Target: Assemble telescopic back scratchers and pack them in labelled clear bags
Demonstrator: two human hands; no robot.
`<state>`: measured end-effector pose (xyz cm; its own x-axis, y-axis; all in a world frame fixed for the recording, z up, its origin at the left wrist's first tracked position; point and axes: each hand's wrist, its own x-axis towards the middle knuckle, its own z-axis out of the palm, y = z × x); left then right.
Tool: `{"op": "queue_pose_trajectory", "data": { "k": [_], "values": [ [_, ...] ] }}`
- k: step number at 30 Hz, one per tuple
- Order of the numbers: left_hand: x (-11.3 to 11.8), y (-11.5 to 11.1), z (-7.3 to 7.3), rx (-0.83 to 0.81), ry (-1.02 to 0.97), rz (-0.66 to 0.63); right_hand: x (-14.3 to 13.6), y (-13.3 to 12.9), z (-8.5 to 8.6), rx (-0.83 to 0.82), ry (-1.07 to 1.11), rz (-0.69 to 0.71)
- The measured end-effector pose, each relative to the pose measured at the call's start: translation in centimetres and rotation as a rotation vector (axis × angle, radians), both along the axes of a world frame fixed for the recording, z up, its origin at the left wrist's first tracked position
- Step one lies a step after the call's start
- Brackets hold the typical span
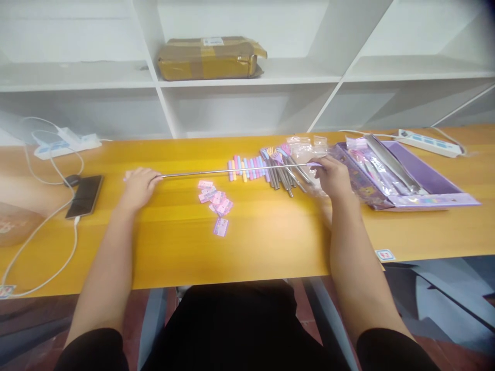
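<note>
A telescopic back scratcher [216, 171], its thin metal rod drawn out long, spans the space between my hands above the table. My left hand [139, 186] is closed around its left end. At the other end, my right hand [331, 174] grips a light purple part, mostly hidden by the fingers. Behind the rod lie several pastel handle grips [247, 169] in a row. Beside them is a pile of metal back scratchers [284, 172] with coloured claw heads. Small pink printed cards [221, 203] are scattered nearer to me.
An open purple box [436, 175] holding wrapped items stands at the right, near clear plastic bags [305, 147]. Power strips [431, 143] lie toward the back. At the left are a phone [85, 197] and white cables. A taped cardboard parcel [209, 59] sits on the shelf.
</note>
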<state>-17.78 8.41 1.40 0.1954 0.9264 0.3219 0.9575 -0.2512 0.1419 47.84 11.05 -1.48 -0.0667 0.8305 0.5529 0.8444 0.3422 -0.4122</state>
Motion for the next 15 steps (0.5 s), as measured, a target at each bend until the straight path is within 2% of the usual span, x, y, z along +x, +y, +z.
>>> {"op": "queue_pose_trajectory", "data": {
  "k": [8, 12, 15],
  "values": [
    [-0.7, -0.5, 0.6, 0.078, -0.043, 0.038, 0.2, -0.1, 0.2, -0.036, -0.018, -0.030],
    [-0.1, -0.4, 0.9, 0.048, -0.034, 0.043, 0.9, 0.0, -0.1, -0.011, -0.001, -0.022],
    [0.6, -0.1, 0.5, 0.073, -0.045, 0.044, 1.1, 0.2, -0.4, -0.020, 0.031, -0.066]
  ]
}}
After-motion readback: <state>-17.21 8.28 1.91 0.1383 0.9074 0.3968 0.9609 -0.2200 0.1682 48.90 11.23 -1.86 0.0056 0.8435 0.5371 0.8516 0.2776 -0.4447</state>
